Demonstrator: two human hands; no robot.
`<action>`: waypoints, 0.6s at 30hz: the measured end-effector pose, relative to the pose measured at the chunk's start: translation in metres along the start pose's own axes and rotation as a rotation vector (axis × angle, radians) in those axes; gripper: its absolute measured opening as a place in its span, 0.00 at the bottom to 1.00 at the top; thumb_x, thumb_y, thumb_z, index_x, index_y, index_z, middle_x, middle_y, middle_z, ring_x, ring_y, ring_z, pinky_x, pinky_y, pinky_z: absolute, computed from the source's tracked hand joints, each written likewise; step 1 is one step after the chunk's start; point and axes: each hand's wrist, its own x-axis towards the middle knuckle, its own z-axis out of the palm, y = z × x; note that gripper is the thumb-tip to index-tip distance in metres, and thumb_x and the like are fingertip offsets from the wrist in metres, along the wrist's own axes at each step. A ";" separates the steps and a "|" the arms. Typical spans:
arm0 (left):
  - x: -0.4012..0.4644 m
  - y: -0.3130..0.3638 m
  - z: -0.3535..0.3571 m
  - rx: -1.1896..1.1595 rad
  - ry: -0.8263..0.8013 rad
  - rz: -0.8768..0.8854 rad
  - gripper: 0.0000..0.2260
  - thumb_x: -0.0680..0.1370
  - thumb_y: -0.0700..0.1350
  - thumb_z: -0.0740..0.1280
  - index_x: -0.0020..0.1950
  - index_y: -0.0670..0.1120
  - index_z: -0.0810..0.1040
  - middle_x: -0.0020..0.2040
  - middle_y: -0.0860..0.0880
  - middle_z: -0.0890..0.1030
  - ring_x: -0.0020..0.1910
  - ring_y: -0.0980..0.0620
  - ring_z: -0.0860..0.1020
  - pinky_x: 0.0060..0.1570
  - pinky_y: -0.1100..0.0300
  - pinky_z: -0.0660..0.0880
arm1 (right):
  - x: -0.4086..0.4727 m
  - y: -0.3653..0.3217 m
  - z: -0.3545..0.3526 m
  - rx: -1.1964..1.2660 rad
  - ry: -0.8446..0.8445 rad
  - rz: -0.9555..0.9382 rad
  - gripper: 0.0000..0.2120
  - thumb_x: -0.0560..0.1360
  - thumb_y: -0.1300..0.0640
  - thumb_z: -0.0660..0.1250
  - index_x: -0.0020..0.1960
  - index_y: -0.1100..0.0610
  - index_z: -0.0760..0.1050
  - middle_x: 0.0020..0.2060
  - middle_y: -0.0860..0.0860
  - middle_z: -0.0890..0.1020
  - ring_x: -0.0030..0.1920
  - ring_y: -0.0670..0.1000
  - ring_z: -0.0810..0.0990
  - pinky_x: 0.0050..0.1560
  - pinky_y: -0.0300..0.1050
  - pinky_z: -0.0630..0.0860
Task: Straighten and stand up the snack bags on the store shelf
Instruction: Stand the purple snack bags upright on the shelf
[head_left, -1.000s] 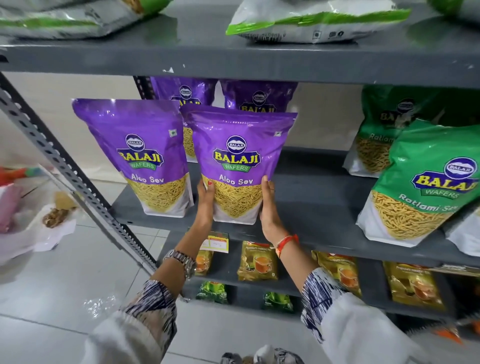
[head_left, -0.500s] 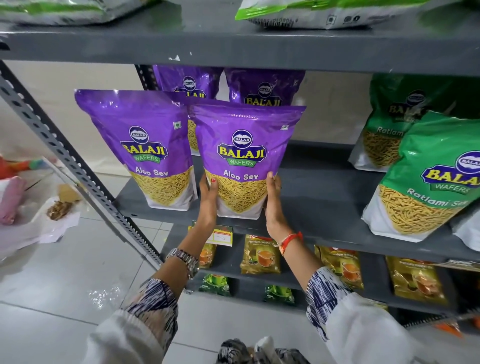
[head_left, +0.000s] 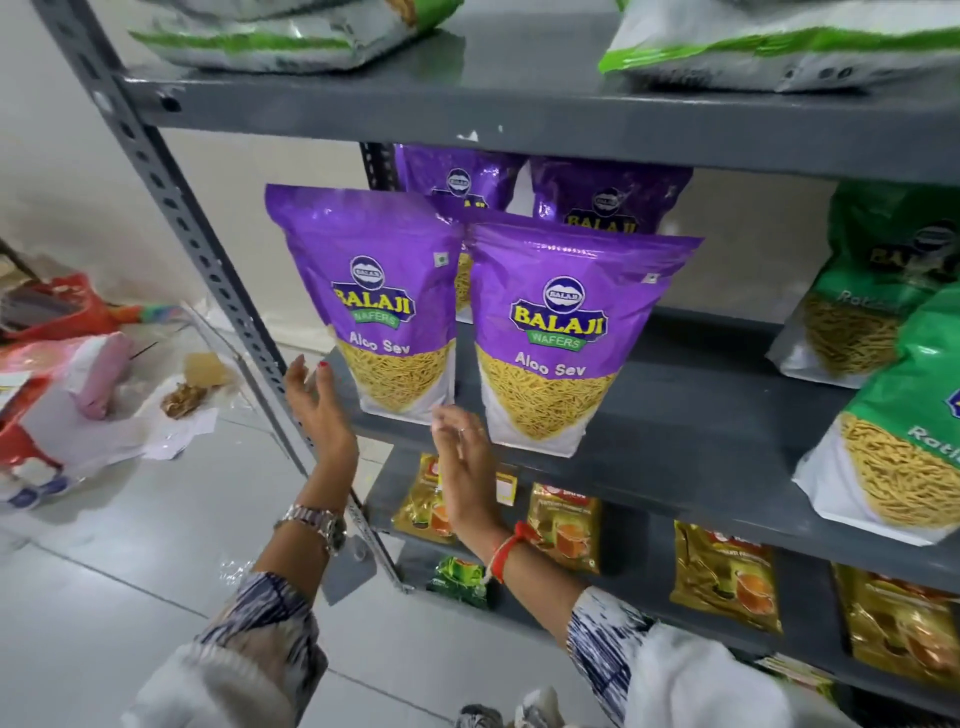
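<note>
Two purple Aloo Sev bags stand upright side by side at the front of the grey middle shelf (head_left: 691, 415): the left bag (head_left: 374, 291) and the right bag (head_left: 566, 332). Two more purple bags (head_left: 608, 197) stand behind them. My left hand (head_left: 319, 410) hovers open by the shelf's left edge, just left of the left bag's base. My right hand (head_left: 465, 462) is open too, held below the gap between the two front bags, touching neither. Both hands hold nothing.
Green Ratlami Sev bags (head_left: 904, 415) stand at the shelf's right. White and green bags (head_left: 779, 47) lie flat on the top shelf. Tea packets (head_left: 727, 577) fill the lower shelf. A slotted grey post (head_left: 171, 197) runs down the left. Bags and paper litter the floor (head_left: 67, 410).
Both hands have let go of the right purple bag and shifted left, now flanking the left bag's base. The view has swung left and closer.
</note>
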 end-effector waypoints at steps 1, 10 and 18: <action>0.007 0.005 -0.002 0.024 -0.057 -0.021 0.20 0.79 0.47 0.58 0.69 0.43 0.62 0.69 0.39 0.66 0.65 0.47 0.68 0.62 0.62 0.65 | 0.007 -0.002 0.009 -0.007 0.004 0.037 0.14 0.75 0.46 0.58 0.58 0.50 0.72 0.56 0.47 0.76 0.59 0.46 0.73 0.62 0.46 0.69; 0.021 0.021 0.016 -0.007 -0.358 -0.165 0.22 0.80 0.53 0.54 0.72 0.50 0.54 0.71 0.44 0.67 0.68 0.46 0.69 0.68 0.46 0.66 | 0.061 -0.015 0.037 0.064 0.092 0.238 0.36 0.75 0.42 0.61 0.75 0.55 0.49 0.76 0.55 0.57 0.75 0.54 0.57 0.74 0.47 0.55; 0.026 0.016 0.017 0.029 -0.378 -0.187 0.22 0.80 0.51 0.53 0.73 0.51 0.54 0.70 0.43 0.69 0.64 0.46 0.71 0.66 0.43 0.68 | 0.066 -0.009 0.044 0.036 0.034 0.293 0.38 0.69 0.32 0.58 0.74 0.48 0.53 0.73 0.56 0.62 0.72 0.57 0.64 0.69 0.60 0.66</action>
